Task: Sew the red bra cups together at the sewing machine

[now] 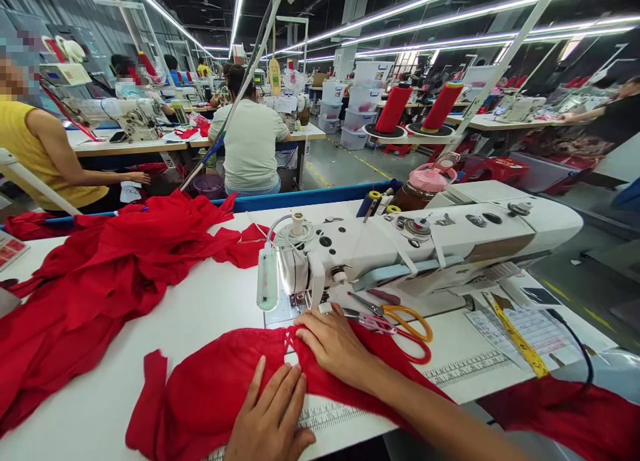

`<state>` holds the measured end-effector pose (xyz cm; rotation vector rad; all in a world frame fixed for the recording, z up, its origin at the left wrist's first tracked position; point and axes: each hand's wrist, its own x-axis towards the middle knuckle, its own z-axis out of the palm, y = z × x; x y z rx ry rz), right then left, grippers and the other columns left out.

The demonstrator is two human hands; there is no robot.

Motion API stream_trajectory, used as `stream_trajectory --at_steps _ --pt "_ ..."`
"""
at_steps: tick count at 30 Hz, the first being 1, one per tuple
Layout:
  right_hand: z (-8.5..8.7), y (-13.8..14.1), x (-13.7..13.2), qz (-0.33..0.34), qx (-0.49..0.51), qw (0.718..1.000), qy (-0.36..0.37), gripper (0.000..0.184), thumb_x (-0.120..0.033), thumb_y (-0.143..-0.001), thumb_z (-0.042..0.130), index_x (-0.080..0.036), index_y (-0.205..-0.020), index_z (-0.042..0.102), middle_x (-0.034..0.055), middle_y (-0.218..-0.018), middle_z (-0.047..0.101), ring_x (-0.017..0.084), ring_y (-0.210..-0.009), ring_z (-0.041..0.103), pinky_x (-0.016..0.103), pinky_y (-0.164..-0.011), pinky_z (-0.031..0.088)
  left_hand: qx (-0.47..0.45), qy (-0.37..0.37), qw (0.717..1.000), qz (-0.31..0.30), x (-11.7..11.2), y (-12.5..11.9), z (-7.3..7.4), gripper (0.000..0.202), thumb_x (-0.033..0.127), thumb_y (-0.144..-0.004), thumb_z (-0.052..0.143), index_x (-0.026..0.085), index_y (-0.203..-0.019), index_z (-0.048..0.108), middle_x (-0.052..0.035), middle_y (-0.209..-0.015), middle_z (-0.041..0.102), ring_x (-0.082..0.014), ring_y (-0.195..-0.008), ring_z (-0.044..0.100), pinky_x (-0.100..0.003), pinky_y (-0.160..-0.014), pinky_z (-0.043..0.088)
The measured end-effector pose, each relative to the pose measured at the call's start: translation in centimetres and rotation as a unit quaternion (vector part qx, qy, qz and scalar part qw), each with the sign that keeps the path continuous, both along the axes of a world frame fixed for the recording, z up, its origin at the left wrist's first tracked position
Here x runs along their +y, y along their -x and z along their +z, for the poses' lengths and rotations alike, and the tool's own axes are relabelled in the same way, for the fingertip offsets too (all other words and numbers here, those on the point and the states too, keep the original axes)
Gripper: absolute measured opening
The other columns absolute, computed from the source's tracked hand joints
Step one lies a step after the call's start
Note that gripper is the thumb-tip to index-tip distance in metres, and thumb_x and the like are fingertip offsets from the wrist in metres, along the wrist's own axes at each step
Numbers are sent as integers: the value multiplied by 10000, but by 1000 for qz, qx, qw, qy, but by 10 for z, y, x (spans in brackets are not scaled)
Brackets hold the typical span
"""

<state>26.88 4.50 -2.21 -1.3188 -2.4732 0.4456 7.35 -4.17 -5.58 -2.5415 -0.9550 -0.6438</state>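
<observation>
**Supervisor:** Describe the station.

**Operator:** This is a factory sewing floor with rows of machines under strip lights. My white table [200, 314] fills the lower frame. The sewing machine [425, 238] sits right of centre.

**Supervisor:** Where is the work piece?

**Operator:** The red fabric piece [210, 388] lies on the table at lower centre, with its far edge at the needle area [303, 302].

**Supervisor:** Hand state?

**Operator:** My left hand [273, 418] is at the bottom centre, palm down, with the fingers extended, close together and flat on the cloth. My right hand [333, 344] is just above it, palm down, with the fingers slightly spread and the tips pressing the cloth beside the needle area. Neither hand pinches anything.

**Supervisor:** Hazards?

**Operator:** In my judgement there are three:
- My fingertips are near enough to the needle to be struck if the machine runs.
- Unequal hand pressure could skew the cloth.
- The scissors [407, 324], just right of my right hand, could snag the fabric.

The red pile [100, 274] at left lies well apart.
</observation>
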Motion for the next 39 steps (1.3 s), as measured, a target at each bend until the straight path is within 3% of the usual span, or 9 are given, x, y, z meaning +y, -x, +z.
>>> stream_trajectory --at_steps 3,7,15,19,22,25,28,31,39 --pt "6 0 -1 10 -3 1000 6 142 -312 -1004 549 -256 -1113 621 29 -1076 707 249 -1067 598 449 -1024 362 6 -2 1000 3 -1 0 1 416 463 -1033 460 167 -1200 699 -30 -1193 762 -202 -1145 649 -479 -1295 21" --pt "3 0 -6 11 3 1000 1 404 -446 -899 704 -247 -1231 586 72 -1266 651 294 -1133 574 456 -1004 387 10 -6 1000 1 0 -1 5 399 438 -1039 456 164 -1178 710 -22 -1175 771 -212 -1130 654 -510 -1289 -1" --pt "-6 4 -2 -1 20 1000 -14 382 -402 -913 704 -245 -1241 589 69 -1244 677 310 -1129 593 501 -1016 404 6 -15 1000 -3 -4 -4 9 351 351 -1032 473 139 -1190 705 -35 -1168 775 -207 -1100 679 -504 -1288 1" --pt "-2 -2 -14 -6 58 997 -45 267 -280 -993 574 -250 -1258 581 87 -1264 661 295 -1147 588 504 -1049 407 -25 5 1000 -14 -5 -2 12 357 380 -1023 492 127 -1168 698 -40 -1144 775 -207 -1086 685 -469 -1292 -3" --pt "-3 -7 -26 16 136 987 -81 258 -142 -1023 426 -212 -1193 608 90 -1151 678 234 -1062 609 420 -978 487 -104 65 992 -16 1 3 19 254 224 -1025 467 129 -1144 669 -52 -1100 762 -168 -1101 675 -350 -1281 179" --pt "-8 -9 -31 88 147 982 -78 201 -176 -1013 492 -200 -1154 633 81 -1155 692 220 -1086 617 389 -980 513 -156 145 977 11 16 10 21 260 69 -994 419 144 -1130 628 -83 -1118 727 -155 -1117 668 -307 -1152 435" --pt "-14 -12 -27 101 116 986 -58 303 -343 -947 665 -184 -1203 632 98 -1254 687 264 -1197 600 445 -1064 479 -124 198 972 28 28 18 13 189 201 -1006 499 179 -1170 589 -109 -1232 696 -234 -1178 660 -484 -1085 520" --pt "-15 -17 -21 91 105 990 -36 490 -436 -860 765 -168 -1244 623 106 -1308 673 282 -1260 577 466 -1116 440 -93 192 975 54 30 26 -1 318 343 -985 576 189 -1261 536 -129 -1348 658 -287 -1269 618 -594 -1079 496" --pt "-10 -22 -18 88 78 993 -2 541 -530 -867 730 -174 -1262 631 88 -1340 666 265 -1323 542 439 -1186 363 -76 123 987 67 28 29 -6 399 407 -967 599 164 -1280 557 -110 -1340 683 -238 -1260 637 -478 -1126 476"
